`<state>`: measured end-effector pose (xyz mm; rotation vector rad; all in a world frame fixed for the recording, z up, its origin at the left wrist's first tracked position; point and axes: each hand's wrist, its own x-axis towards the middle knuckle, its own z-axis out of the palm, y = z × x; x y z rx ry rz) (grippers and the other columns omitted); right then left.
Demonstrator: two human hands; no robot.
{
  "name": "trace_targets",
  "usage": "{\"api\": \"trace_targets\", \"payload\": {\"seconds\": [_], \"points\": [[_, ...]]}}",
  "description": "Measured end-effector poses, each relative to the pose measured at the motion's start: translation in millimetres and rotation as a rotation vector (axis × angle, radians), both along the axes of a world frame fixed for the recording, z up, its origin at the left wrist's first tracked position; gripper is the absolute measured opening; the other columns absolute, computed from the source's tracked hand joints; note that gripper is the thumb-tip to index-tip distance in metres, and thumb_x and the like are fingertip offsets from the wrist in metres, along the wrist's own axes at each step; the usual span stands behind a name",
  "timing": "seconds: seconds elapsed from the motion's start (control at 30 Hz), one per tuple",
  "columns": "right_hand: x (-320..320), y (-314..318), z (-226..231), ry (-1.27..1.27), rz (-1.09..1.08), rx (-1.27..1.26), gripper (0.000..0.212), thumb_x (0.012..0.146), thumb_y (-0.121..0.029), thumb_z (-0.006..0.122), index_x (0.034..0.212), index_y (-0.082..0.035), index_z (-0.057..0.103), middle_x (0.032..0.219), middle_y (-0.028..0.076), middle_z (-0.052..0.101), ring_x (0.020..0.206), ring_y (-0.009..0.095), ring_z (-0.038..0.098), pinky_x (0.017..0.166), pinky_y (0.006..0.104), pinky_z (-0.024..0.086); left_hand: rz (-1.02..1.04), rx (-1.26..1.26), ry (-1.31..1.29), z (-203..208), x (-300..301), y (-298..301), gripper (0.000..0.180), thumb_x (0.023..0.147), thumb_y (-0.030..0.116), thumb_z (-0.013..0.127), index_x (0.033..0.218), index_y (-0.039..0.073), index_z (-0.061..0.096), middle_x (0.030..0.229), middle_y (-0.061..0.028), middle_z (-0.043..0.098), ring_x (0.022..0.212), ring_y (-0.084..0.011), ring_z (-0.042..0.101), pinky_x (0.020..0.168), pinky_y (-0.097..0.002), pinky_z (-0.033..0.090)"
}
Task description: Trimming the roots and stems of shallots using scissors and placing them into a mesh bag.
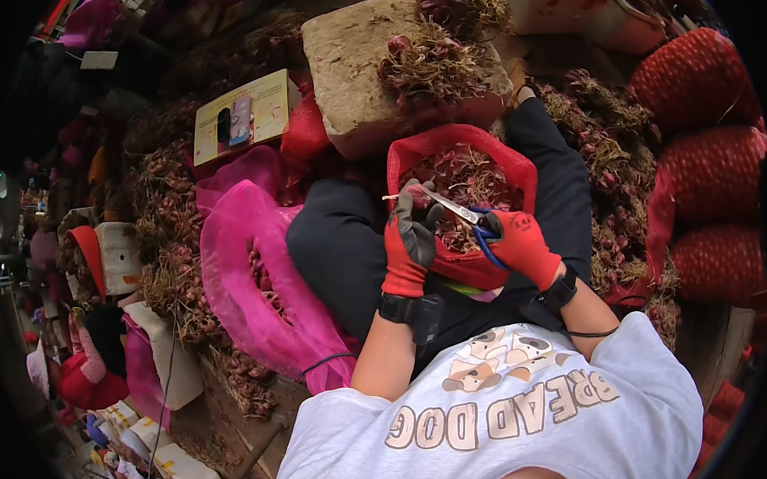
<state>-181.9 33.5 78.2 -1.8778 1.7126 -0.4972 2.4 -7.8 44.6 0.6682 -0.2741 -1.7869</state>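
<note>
Amid heaped onions (pixel 611 148) and stuffed red sacks (pixel 708 174), above an open mesh bag (pixel 525 180): bulb (pixel 417 197) pinched in left hand (pixel 411 243), blue-handled scissors (pixel 461 212) gripped in right hand (pixel 523 245).

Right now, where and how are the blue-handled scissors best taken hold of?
Probably by the blue handle loops, coming from the person's right. The scissors slant across the red mesh bag, with the loops at the right hand, which grips them, while the blades point up and left toward the left hand, so that end is better avoided.
</note>
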Motion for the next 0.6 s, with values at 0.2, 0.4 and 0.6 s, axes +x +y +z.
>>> {"api": "trace_targets", "payload": {"seconds": [0.2, 0.4, 0.6], "points": [[-1, 12, 6, 0.166, 0.014, 0.033, 0.017, 0.074, -0.022, 0.066, 0.081, -0.008, 0.061, 0.074, 0.014, 0.062, 0.070, 0.032, 0.061, 0.059, 0.0380, 0.048, 0.057, -0.106, -0.267, -22, 0, -2, 0.027, 0.094, 0.032, 0.049, 0.099, 0.006, 0.057, 0.097, -0.0042, 0.058, 0.086, -0.0121, 0.055, 0.077, -0.0248, 0.044], [-4, 14, 12, 0.219, -0.020, 0.031, 0.019, 0.073, -0.025, 0.066, 0.081, -0.008, 0.061, 0.073, 0.013, 0.062, 0.069, 0.032, 0.061, 0.059, 0.0387, 0.048, 0.143, -0.216, -0.543, -35, 0, -2, 0.023, 0.097, 0.020, 0.044, 0.104, 0.002, 0.057, 0.091, -0.0032, 0.058, 0.080, -0.0098, 0.056, 0.069, -0.0223, 0.045], [-7, 12, 17, 0.352, -0.025, 0.053, 0.021, 0.072, -0.026, 0.067, 0.083, -0.010, 0.062, 0.073, 0.013, 0.063, 0.070, 0.032, 0.062, 0.061, 0.0394, 0.048, 0.183, -0.009, -0.536, -17, -9, 9, 0.026, 0.095, 0.017, 0.044, 0.113, 0.002, 0.055, 0.090, -0.0005, 0.055, 0.066, -0.0075, 0.050, 0.059, -0.0196, 0.042]]}}
